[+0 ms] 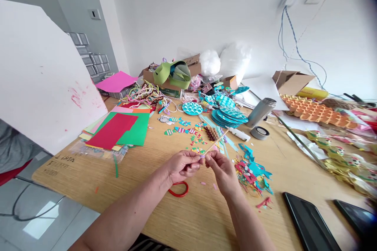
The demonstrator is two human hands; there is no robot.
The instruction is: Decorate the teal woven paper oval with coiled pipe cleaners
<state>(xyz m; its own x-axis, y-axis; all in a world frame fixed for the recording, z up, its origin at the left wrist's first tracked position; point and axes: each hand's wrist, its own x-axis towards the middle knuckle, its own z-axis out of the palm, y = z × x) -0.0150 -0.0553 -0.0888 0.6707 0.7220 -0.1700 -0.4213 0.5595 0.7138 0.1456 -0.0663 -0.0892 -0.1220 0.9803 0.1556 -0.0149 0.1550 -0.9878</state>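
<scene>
My left hand (185, 166) is closed in a pinch on a small lilac paper strip (202, 157). Facing it, my right hand (221, 171) pinches at the lower end of a thin wooden stick (217, 140), which slants up and away to the right. The strip touches the stick's lower end; fingertips hide how they meet. Beneath my left wrist lies a red scissors handle (187, 189), the rest hidden. Small pink paper bits (203, 183) lie below my hands. Beyond them are coloured paper fish (180, 130) and tiny green and red cutouts (198, 139).
Coloured paper sheets (113, 130) are stacked at left. Blue scalloped discs (228, 117), a metal bottle (262, 111), a tape roll (260, 133) and a white glue bottle (240, 134) stand or lie behind. Paper scraps (250, 172) and a phone (309, 221) are at right.
</scene>
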